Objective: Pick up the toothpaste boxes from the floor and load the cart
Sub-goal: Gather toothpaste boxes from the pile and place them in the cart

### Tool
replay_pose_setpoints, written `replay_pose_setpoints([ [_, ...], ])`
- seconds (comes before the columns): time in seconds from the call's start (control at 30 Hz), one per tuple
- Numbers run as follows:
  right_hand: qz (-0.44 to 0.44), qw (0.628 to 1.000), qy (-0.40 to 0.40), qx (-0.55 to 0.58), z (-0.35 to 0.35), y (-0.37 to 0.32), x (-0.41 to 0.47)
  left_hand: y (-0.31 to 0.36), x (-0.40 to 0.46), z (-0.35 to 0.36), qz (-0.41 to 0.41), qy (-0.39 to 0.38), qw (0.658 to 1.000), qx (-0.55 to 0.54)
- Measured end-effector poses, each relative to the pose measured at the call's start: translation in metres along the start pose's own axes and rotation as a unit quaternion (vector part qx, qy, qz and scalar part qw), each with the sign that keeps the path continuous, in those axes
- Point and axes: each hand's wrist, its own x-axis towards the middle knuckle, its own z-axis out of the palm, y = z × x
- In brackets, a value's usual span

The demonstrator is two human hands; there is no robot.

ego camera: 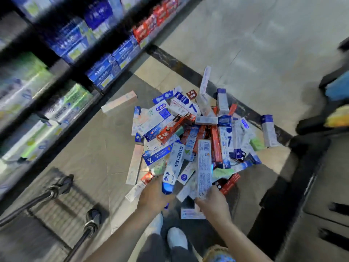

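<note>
A heap of toothpaste boxes (196, 137) lies on the floor (94, 148), spreading away just beyond both hands. The left hand (154, 195) grips a white and blue box (174, 163) by its near end, fingers curled round it. The right hand (212, 203) pinches a long pale box (204, 167) at its near end, that box standing up over the heap. The cart (62, 203) stands well left of the left hand; what it holds cannot be told. Shelves (62, 53) beyond it hold stacked boxes.
</note>
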Motion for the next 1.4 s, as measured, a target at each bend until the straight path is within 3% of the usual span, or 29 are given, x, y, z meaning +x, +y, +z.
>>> replay_pose_setpoints([
  [0.33,-0.154,0.985,0.012,-0.073,-0.108,-0.076,-0.158,0.054,-0.168,-0.105,-0.015,0.085,0.990,-0.107],
  [0.67,-0.337,0.929,-0.040,-0.146,-0.097,-0.140,-0.266,0.008,-0.305,-0.177,-0.057,0.242,0.961,-0.119],
  [1.03,-0.447,0.849,-0.112,-0.260,0.034,-0.214,-0.397,-0.101,-0.442,-0.222,-0.148,0.371,0.888,-0.229],
  [1.2,-0.476,0.807,-0.162,-0.310,0.121,-0.244,-0.445,-0.183,-0.478,-0.243,-0.184,0.380,0.871,-0.252],
  [1.4,-0.467,0.795,-0.201,-0.331,0.226,-0.271,-0.478,-0.283,-0.478,-0.278,-0.204,0.346,0.871,-0.281],
])
